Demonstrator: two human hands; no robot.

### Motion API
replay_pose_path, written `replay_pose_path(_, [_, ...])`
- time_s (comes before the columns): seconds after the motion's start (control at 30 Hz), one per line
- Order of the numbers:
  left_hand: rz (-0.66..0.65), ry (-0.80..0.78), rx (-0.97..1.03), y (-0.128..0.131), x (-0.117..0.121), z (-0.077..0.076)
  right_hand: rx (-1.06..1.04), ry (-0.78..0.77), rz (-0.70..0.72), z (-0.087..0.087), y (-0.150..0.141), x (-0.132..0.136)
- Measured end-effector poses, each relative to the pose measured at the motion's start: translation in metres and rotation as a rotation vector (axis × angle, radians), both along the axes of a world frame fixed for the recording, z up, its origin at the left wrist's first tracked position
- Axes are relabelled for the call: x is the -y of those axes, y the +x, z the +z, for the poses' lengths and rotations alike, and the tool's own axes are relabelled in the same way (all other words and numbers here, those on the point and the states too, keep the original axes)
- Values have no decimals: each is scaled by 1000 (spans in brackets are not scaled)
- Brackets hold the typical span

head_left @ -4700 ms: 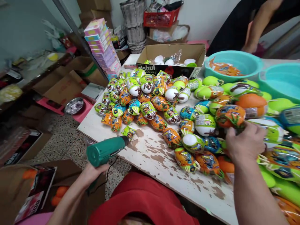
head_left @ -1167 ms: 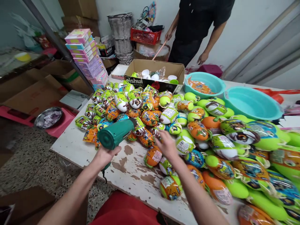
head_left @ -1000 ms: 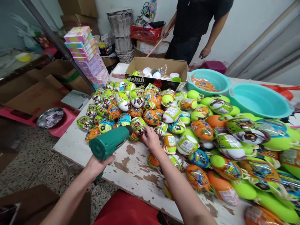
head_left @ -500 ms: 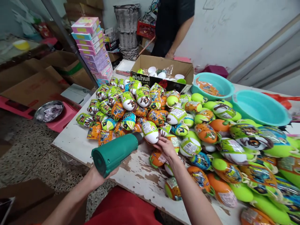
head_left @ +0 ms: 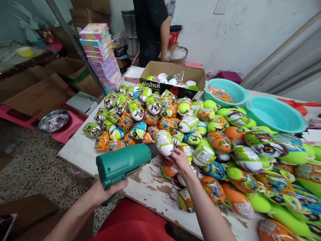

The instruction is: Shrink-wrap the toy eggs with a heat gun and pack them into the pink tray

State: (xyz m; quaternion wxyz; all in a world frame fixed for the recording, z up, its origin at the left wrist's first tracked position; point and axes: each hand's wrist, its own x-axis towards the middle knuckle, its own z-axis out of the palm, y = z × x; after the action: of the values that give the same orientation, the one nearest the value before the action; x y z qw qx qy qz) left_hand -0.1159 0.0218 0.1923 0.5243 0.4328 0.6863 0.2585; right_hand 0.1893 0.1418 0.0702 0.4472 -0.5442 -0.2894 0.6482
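My left hand [head_left: 109,191] is wrapped round the handle of a green heat gun [head_left: 124,163]. Its black nozzle points right, very close to a white and lime-green plastic egg [head_left: 164,143] in clear wrap. The fingertips of my right hand [head_left: 181,160] hold this egg from its lower right side, over the table. Behind it lies a heap of wrapped eggs [head_left: 137,110] in green, white, orange and blue. More eggs, such as an orange one [head_left: 212,190], lie close by my right forearm.
An open carton [head_left: 173,72] with white and green shell pieces stands at the back of the worn white table [head_left: 82,150]. Two turquoise basins [head_left: 276,113] are at the right rear. Stacked boxes [head_left: 101,57] rise at the left rear. A person [head_left: 150,30] stands beyond the table.
The heat gun has swung to a more level angle, its nozzle now nearer the egg. The egg has shifted slightly right and turned. The person behind has moved left.
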Motion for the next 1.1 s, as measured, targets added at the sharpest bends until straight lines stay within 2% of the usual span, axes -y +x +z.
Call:
replay_pose_path(0.13, [-33,-24,156,-8,-10,4,537,450,27,21,12,3])
replay_pose_path(0.2, [-74,-19,186,-7,-21,9,661,621,114,29,20,4])
replay_pose_path(0.23, [-90,-14,199,-6,-25,11,668,658,158,31,24,6])
replay_pose_path(0.3, [-110,-15,222,-5,-30,13,615,627,184,31,32,9])
replay_pose_path(0.33, [-110,-22,225,-4,-30,12,566,573,147,28,37,12])
replay_pose_path(0.43, [-102,-91,191,0,-21,9,419,404,-88,19,51,19])
replay_pose_path(0.5, [-128,-151,190,7,-15,8,390,350,-182,16,60,25])
replay_pose_path(0.57, [-173,-156,228,19,-13,7,390,329,-156,16,69,30])
replay_pose_path(0.67, [-175,-59,226,44,-16,8,335,289,-92,21,84,40])
replay_pose_path(0.77, [-148,-62,155,70,-14,7,316,244,-227,25,107,51])
replay_pose_path(0.83, [-202,-151,176,90,-8,8,357,220,-310,25,124,59])
replay_pose_path(0.9, [-255,-199,235,113,0,10,402,206,-307,26,141,66])
replay_pose_path(1.0, [-213,-100,244,149,6,13,453,189,-281,29,162,73])
replay_pose_path(1.1, [-234,-66,214,174,6,14,567,188,-361,35,180,72])
